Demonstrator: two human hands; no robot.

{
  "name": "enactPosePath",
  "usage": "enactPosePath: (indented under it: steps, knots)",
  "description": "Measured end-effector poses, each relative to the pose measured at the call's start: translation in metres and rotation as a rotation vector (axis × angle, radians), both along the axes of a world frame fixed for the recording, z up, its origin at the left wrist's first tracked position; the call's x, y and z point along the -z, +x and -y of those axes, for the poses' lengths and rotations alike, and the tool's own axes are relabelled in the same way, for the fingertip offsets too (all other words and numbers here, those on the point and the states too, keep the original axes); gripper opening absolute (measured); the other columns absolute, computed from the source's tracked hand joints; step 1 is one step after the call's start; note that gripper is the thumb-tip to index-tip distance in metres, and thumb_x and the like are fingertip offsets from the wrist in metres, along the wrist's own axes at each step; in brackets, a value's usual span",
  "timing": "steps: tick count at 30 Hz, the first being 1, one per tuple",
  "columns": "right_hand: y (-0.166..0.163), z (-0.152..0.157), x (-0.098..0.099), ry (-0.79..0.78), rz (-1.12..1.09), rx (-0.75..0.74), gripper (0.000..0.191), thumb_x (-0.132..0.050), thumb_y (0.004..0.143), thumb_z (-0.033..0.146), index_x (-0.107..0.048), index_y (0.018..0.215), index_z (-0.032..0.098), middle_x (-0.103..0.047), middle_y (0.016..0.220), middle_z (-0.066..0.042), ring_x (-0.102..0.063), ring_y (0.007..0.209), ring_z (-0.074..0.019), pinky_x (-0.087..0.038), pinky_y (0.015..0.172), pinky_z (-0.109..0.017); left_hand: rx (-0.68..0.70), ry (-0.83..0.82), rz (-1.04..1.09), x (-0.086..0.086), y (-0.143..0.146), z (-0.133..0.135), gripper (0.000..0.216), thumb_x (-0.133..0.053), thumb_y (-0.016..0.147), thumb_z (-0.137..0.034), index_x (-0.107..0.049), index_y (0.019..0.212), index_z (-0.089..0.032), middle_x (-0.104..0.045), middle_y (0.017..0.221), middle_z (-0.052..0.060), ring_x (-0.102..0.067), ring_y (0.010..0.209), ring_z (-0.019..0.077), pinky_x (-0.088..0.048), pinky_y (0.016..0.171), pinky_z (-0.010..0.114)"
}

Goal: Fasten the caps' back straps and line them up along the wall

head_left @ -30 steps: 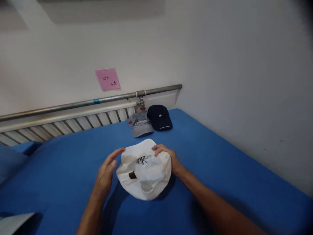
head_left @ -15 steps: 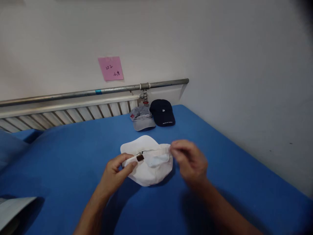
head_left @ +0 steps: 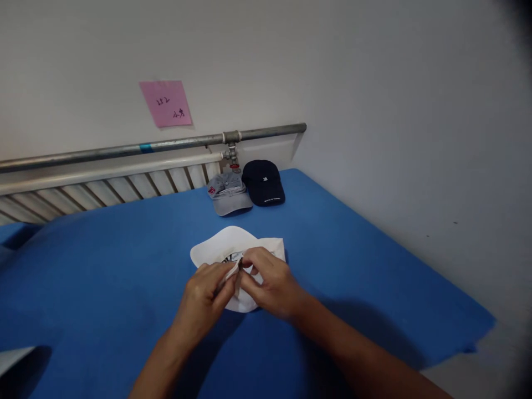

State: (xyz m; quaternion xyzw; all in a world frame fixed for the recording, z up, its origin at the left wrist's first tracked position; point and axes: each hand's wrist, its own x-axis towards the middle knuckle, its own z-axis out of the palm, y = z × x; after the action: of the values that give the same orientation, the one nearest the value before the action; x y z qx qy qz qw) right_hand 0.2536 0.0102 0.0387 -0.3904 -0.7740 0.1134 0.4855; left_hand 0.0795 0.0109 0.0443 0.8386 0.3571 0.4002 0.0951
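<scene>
A white baseball cap (head_left: pixel 222 242) lies on the blue surface, its brim pointing away to the left and its back strap side toward me. My left hand (head_left: pixel 206 291) is closed on the strap edge of the cap, pinching it between thumb and fingers. Opposite it, my right hand (head_left: pixel 270 281) pinches at the same strap, by its dark buckle; fingertips cover most of the buckle. Some dark print shows inside the cap. Farther back, a grey cap (head_left: pixel 229 194) with a red patch sits against a navy cap (head_left: pixel 264 183).
The blue bed surface (head_left: pixel 124 277) meets walls at the back and right. A white radiator (head_left: pixel 137 185), a metal pipe (head_left: pixel 178 143) and a red-handled valve (head_left: pixel 234 165) run along the back. A pink note (head_left: pixel 166 103) hangs above. Part of a pale object (head_left: pixel 14 357) shows at lower left.
My right hand has moved left from the cap's right end to the buckle, meeting my left hand. The strap is now lifted and bent between them. The view has shifted slightly right.
</scene>
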Motion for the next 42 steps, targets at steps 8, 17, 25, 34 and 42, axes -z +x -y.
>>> enactPosePath:
  steps: [8,17,25,34,42]
  knots:
    - [-0.002,-0.001,0.009,-0.116,0.143,0.047,0.014,-0.048,0.079,0.009,-0.052,0.088,0.019,-0.063,0.085,-0.007,-0.062,0.079,-0.0187,-0.051,0.074,-0.031,-0.048,0.111,-0.171,0.007,0.005,0.001,0.015,-0.05,0.091,-0.012,-0.062,0.101,-0.014,-0.068,0.077,0.005,-0.063,0.066,0.0176,-0.047,0.061,0.03]
    - [0.0,-0.004,0.011,-0.175,0.151,0.015,0.018,-0.043,0.079,0.008,-0.052,0.09,0.019,-0.063,0.083,-0.007,-0.061,0.075,-0.0183,-0.049,0.07,-0.031,-0.048,-0.018,-0.165,0.012,0.003,0.0,0.023,-0.047,0.091,-0.016,-0.066,0.103,-0.015,-0.072,0.084,0.008,-0.066,0.072,0.0205,-0.051,0.065,0.032]
    - [0.015,-0.015,-0.001,-0.295,-0.228,-0.167,0.037,-0.04,0.075,0.001,-0.061,0.099,0.019,-0.065,0.1,-0.004,-0.062,0.077,-0.0117,-0.051,0.068,-0.025,0.047,-0.701,0.145,-0.003,-0.017,-0.005,0.033,-0.059,0.081,-0.024,-0.07,0.111,-0.02,-0.074,0.091,0.005,-0.066,0.072,0.0189,-0.05,0.061,0.026]
    - [0.017,-0.02,-0.003,-0.527,-0.214,-0.268,0.015,-0.054,0.078,0.008,-0.064,0.075,0.019,-0.064,0.071,0.002,-0.059,0.065,-0.0107,-0.047,0.062,-0.022,0.144,-0.95,0.353,0.0,-0.022,-0.007,0.025,-0.065,0.082,-0.034,-0.075,0.103,-0.023,-0.074,0.102,0.007,-0.067,0.093,0.0221,-0.052,0.084,0.032]
    - [0.027,-0.03,-0.007,-0.727,-0.807,-0.081,0.01,-0.051,0.084,0.023,-0.055,0.075,0.019,-0.059,0.057,0.005,-0.056,0.048,-0.0084,-0.047,0.052,-0.021,-0.152,-0.632,0.477,0.01,-0.054,-0.031,0.035,-0.06,0.076,-0.011,-0.074,0.104,-0.026,-0.065,0.125,0.006,-0.048,0.129,0.0249,-0.032,0.112,0.04]
